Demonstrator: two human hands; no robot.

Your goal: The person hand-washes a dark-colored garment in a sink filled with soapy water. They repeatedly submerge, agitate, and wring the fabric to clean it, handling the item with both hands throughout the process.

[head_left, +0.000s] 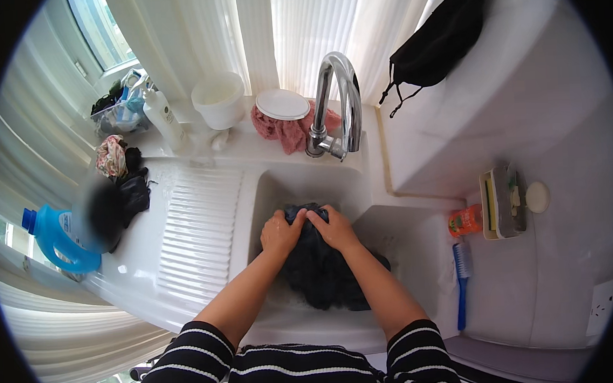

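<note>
Dark garment (325,267) bunched in the white sink (264,194), just below the tap (340,105).
We clench its top edge with left hand (281,233) and right hand (333,228); seemingly wet, so soft, heavy, best gripped by gathered folds.

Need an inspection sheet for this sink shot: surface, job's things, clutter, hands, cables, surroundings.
Surface: white laundry sink with ribbed washboard drainer on its left.
Job's things: dark wet garment bunched in the basin, under the chrome tap.
Clutter: blue detergent jug, white bottle, white tub, pink cloth, blue brush, soap tray, black bag.
Hands: left hand and right hand both grip the garment's top.
Cables: nothing seen.
Surroundings: white curtains, window.
</note>
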